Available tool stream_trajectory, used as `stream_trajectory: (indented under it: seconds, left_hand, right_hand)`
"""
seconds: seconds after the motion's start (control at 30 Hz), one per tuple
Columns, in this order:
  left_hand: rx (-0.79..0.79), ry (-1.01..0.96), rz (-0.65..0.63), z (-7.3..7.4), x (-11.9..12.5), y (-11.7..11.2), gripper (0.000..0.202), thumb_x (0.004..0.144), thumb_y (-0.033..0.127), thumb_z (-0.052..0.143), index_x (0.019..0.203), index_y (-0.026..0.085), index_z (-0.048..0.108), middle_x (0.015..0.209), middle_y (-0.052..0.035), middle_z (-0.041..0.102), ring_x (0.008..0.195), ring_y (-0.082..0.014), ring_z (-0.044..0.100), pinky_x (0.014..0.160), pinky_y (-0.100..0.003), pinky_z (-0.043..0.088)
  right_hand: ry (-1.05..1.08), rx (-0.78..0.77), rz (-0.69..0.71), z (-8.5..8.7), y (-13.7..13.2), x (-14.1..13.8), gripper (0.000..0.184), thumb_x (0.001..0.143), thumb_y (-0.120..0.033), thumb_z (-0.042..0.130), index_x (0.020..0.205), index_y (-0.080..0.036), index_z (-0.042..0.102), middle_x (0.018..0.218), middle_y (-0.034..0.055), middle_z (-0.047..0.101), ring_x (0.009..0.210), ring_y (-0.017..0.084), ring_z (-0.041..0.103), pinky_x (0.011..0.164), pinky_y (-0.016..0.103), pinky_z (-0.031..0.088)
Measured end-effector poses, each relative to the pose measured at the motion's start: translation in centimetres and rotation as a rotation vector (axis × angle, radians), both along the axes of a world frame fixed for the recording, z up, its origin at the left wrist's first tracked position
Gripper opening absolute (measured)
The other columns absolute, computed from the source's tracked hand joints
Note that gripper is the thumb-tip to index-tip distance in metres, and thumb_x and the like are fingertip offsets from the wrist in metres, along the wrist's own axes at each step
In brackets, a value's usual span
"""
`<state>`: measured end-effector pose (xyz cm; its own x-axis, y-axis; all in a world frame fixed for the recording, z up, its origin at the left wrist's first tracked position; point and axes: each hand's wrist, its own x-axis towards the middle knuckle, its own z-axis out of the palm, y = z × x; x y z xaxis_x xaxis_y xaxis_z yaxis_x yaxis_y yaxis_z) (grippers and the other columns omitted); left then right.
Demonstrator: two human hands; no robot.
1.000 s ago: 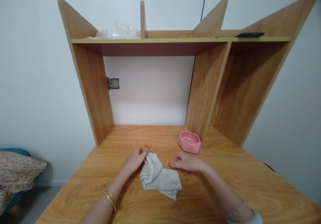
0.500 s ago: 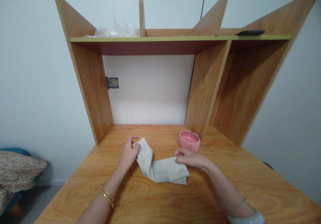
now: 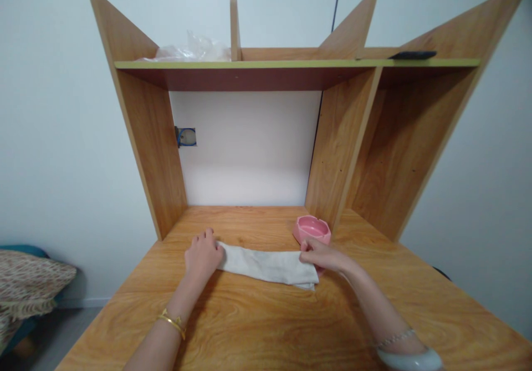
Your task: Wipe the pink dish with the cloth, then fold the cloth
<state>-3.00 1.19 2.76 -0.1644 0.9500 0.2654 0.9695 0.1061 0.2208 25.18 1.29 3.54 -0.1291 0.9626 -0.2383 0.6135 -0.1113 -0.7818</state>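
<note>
A pale grey cloth (image 3: 261, 264), folded into a long strip, stretches between my two hands just over the wooden desk (image 3: 249, 326). My left hand (image 3: 203, 254) is closed on its left end, with the fingertips partly hidden. Near the right end, my right hand (image 3: 322, 255) pinches the cloth's upper edge between thumb and fingers. The cloth's lower right corner hangs free, showing more than one layer. Right behind my right hand stands a pink ashtray (image 3: 312, 229) with notches in its rim, partly covered by that hand.
A wooden shelf unit (image 3: 344, 138) rises from the back of the desk. On its upper board lie a clear plastic bag (image 3: 195, 48) and a dark flat object (image 3: 413, 55). An open wall box (image 3: 187, 137) shows blue wire. At far left is a fringed woven cover (image 3: 33, 282).
The cloth has gone from bent and sagging to a nearly straight strip. My left hand has moved left and turned palm down; my right hand has shifted slightly right and away from me.
</note>
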Motion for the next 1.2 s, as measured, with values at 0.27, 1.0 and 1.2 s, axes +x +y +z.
stream_trajectory:
  seconds: [0.27, 1.0, 1.2]
  left_hand:
    - [0.168, -0.095, -0.566, -0.8, 1.2, 0.0, 0.02, 0.07, 0.01, 0.038, 0.077, 0.02, 0.055, 0.083, -0.0036, 0.058, 0.085, -0.0197, 0.048, 0.079, -0.031, 0.033]
    - [0.078, -0.211, -0.62, -1.7, 2.8, -0.5, 0.03, 0.068, 0.009, 0.041, 0.09, 0.02, 0.059, 0.093, -0.0041, 0.056, 0.092, -0.0188, 0.047, 0.083, -0.03, 0.033]
    - [0.017, -0.328, -0.18, -2.5, 0.6, 1.8, 0.015, 0.075, 0.012, 0.04, 0.073, 0.016, 0.055, 0.075, -0.0061, 0.06, 0.073, -0.0171, 0.055, 0.066, -0.025, 0.037]
  right_hand:
    - [-0.046, -0.067, 0.008, -0.4, -0.2, 0.1, 0.026, 0.061, -0.017, 0.054, 0.079, -0.02, 0.036, 0.05, -0.0105, 0.043, 0.038, 0.008, 0.046, 0.035, 0.017, 0.033]
    - [0.0, 0.18, -0.064, 4.0, -0.6, -0.9, 0.018, 0.059, -0.011, 0.045, 0.071, -0.022, 0.036, 0.052, -0.0087, 0.042, 0.047, 0.008, 0.045, 0.041, 0.018, 0.03]
    - [-0.192, 0.228, -0.084, 5.6, 0.3, -3.8, 0.018, 0.063, -0.012, 0.046, 0.078, -0.021, 0.039, 0.049, -0.0092, 0.044, 0.041, 0.008, 0.045, 0.039, 0.017, 0.031]
